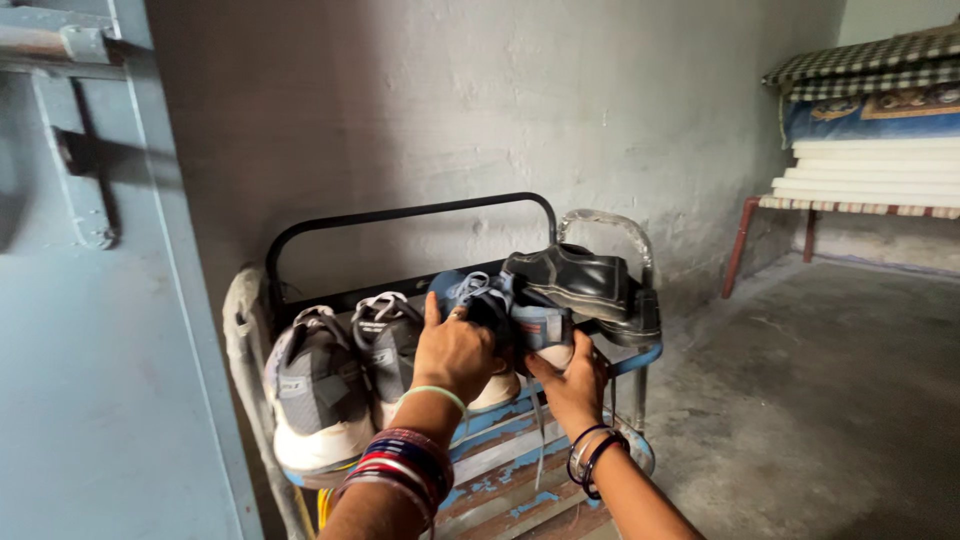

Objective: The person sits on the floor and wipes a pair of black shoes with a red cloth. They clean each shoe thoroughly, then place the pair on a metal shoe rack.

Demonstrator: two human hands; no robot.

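My left hand (452, 352) grips a blue-grey sneaker (505, 310) from its left side, the thumb up by the laces. From below, my right hand (574, 385) holds the same sneaker at its heel. The shoe sits over the top shelf of a metal shoe rack (400, 216). To its left stands a pair of grey sneakers with white soles (335, 375), heels toward me. Behind and right of the held shoe lies a black leather shoe (575, 280). Bangles ring both my wrists.
A grey-blue metal door (90, 330) with a hinge stands close on the left. The rack stands against a rough plaster wall (560, 110). At the far right, a bench (850, 207) carries stacked mattresses and checked bedding. Bare concrete floor (820, 400) spreads to the right.
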